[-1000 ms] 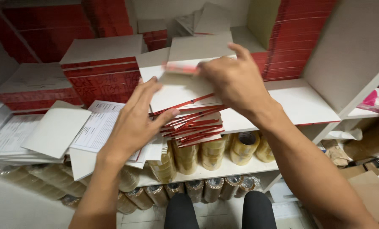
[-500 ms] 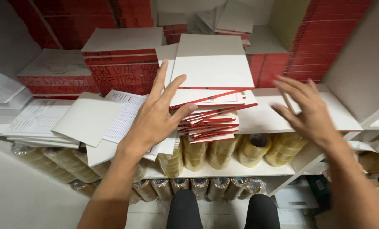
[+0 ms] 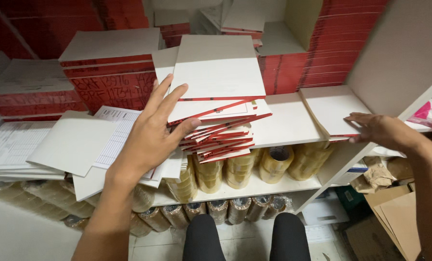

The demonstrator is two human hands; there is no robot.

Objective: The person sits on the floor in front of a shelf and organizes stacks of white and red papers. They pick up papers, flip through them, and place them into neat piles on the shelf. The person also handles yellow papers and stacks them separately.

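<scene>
Shelves crowded with red-edged boards fill my view. My left hand [image 3: 150, 135] lies flat and open-fingered against the leaning stack of boards [image 3: 216, 116] at centre. My right hand [image 3: 380, 130] pinches the edge of a small pile [image 3: 329, 108] on the shelf [image 3: 283, 125], tape rolls [image 3: 274, 164] below.
</scene>
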